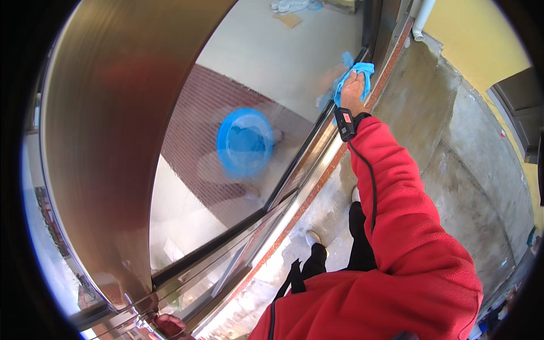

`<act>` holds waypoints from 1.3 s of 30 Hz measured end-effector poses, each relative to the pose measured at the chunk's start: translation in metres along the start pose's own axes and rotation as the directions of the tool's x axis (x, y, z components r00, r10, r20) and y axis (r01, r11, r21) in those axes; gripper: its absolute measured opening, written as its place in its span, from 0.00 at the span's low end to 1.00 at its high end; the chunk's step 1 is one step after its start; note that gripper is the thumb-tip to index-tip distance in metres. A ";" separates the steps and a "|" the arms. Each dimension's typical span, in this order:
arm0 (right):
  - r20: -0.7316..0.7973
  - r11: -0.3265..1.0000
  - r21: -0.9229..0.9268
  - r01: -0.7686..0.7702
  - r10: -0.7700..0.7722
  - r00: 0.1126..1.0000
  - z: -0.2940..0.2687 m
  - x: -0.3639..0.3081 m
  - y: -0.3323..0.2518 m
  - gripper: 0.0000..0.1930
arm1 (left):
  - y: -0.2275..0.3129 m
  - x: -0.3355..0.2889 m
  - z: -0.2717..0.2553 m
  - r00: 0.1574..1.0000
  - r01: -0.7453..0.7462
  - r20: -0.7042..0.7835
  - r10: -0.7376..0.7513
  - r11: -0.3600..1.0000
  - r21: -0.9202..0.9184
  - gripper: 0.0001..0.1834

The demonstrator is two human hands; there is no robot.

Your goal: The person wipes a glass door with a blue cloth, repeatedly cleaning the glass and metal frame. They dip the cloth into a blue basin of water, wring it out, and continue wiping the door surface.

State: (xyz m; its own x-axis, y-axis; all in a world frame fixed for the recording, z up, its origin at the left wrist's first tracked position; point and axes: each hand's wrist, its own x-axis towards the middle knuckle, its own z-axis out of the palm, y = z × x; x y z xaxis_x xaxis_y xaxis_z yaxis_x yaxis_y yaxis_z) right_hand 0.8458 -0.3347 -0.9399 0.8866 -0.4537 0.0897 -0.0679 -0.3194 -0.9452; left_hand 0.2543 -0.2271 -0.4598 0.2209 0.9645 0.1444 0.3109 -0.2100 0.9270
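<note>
My right hand (pixel 353 90) is closed on a light blue cloth (pixel 365 72), which is bunched under the fingers. The cloth presses against the lower edge of a glass pane (pixel 306 107), by its dark frame strip (pixel 303 161). A faint reflection of hand and cloth shows in the glass beside it. On that wrist sits a black strapped device with a cable along the red sleeve (pixel 391 181). At the bottom left, a dark rounded shape (pixel 170 324) beside a metal handle (pixel 139 322) may be my left hand; its fingers cannot be made out.
Behind the glass, a blue basin (pixel 245 141) stands on a brown ribbed mat (pixel 192 113). A wide brushed-metal panel (pixel 96 141) curves along the left. To the right lie a raised sill with a reddish edge (pixel 317 187), damp concrete (pixel 453 141), a white pipe (pixel 422 22) and a yellow wall (pixel 476 39).
</note>
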 end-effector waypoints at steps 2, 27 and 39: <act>0.055 0.987 0.065 -0.144 0.140 0.989 0.002 -0.024 0.007 0.26 | 0.005 0.001 0.003 0.996 0.078 -0.043 -0.077 0.997 0.018 0.28; 0.228 0.761 0.616 0.202 -0.418 0.879 -0.200 -0.361 -0.334 0.26 | -0.010 0.003 -0.024 0.893 -0.108 0.415 0.173 0.978 -0.176 0.36; 0.428 0.779 0.626 0.027 -0.373 0.823 -0.215 -0.437 -0.242 0.14 | -0.013 0.005 -0.013 0.941 -0.070 0.321 0.112 0.988 -0.140 0.31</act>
State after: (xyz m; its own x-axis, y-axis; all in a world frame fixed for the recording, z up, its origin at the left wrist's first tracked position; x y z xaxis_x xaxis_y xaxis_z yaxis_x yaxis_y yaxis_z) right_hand 0.3765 -0.2378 -0.6827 0.9510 0.1018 0.2920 0.2579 0.2596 -0.9306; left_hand 0.2396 -0.2179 -0.4669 0.5391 0.8324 0.1284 0.1619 -0.2520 0.9541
